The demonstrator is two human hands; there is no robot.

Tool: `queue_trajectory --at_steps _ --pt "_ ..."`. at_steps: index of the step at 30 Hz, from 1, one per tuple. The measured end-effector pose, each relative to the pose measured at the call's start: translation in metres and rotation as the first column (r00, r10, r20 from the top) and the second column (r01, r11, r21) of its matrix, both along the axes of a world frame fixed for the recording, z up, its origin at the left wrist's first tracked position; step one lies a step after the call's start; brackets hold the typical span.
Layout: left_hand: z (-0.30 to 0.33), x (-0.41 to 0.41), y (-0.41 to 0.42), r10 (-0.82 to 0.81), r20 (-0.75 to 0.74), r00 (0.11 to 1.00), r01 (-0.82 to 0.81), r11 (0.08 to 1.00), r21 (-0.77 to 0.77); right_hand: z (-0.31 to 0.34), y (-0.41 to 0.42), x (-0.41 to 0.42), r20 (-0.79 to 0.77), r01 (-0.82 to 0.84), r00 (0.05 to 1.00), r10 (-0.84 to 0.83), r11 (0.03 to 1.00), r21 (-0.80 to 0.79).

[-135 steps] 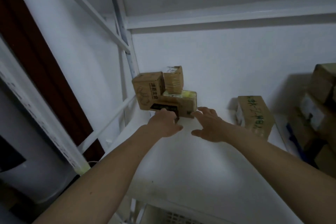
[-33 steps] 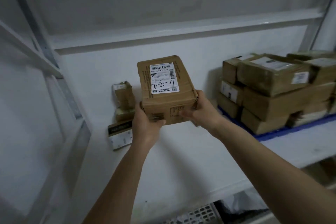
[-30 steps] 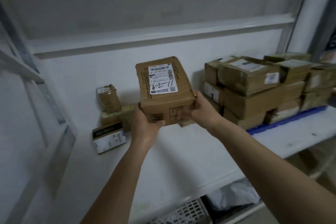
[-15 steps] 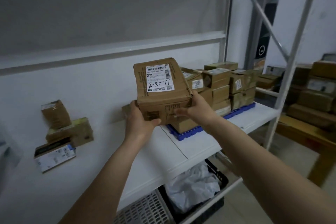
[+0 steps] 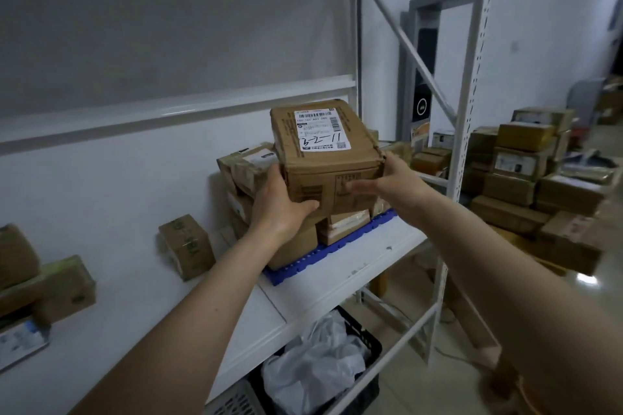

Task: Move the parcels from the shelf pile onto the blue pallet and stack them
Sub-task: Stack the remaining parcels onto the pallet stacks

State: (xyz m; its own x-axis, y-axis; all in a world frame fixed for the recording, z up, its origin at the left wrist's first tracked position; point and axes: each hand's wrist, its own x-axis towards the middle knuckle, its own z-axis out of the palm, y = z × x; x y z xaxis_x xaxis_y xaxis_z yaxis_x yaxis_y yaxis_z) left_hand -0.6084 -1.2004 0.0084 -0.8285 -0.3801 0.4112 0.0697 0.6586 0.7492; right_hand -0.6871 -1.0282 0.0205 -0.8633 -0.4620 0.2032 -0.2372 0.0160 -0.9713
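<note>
Half a second ago the brown cardboard parcel with the white barcode label [image 5: 325, 158] was held short of the stack, with bare shelf below it; now it hangs over the near left part of the stacked brown parcels [image 5: 296, 246] on the blue plastic pallet [image 5: 323, 254]. The left hand [image 5: 281, 204] grips its near left corner, thumb curled across the front face, fingers hidden beneath. The right hand [image 5: 387, 184] holds the right side, fingers spread along the front face. The parcel's long axis runs away from the person toward the white back panel [image 5: 135, 178], and it is tilted, far end higher. Whether its underside already touches the stack cannot be told. Setting it down likely means lowering it straight, both hands equally near. Smaller cardboard parcels [image 5: 187, 246] wait on the white shelf [image 5: 354, 266], well left.
</note>
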Motion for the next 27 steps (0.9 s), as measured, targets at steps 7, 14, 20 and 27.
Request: queue_trajectory --at_steps 7,14,20,27 --pt "0.025 -0.083 0.015 -0.159 -0.023 0.987 0.159 0.986 0.039 0.028 0.028 -0.061 -0.126 0.036 0.992 -0.031 0.999 0.036" --pt "0.029 -0.189 0.030 -0.277 -0.001 0.961 0.275 0.952 0.136 0.043 0.045 -0.156 -0.180 0.153 0.975 -0.134 0.984 0.093" --pt "0.030 -0.264 0.035 -0.323 -0.009 0.946 0.319 0.929 0.187 0.051 0.054 -0.230 -0.183 0.167 0.972 -0.149 0.982 0.085" --pt "0.027 -0.322 0.037 -0.320 0.003 0.947 0.312 0.926 0.215 0.042 0.056 -0.294 -0.154 0.144 0.979 -0.132 0.987 0.069"
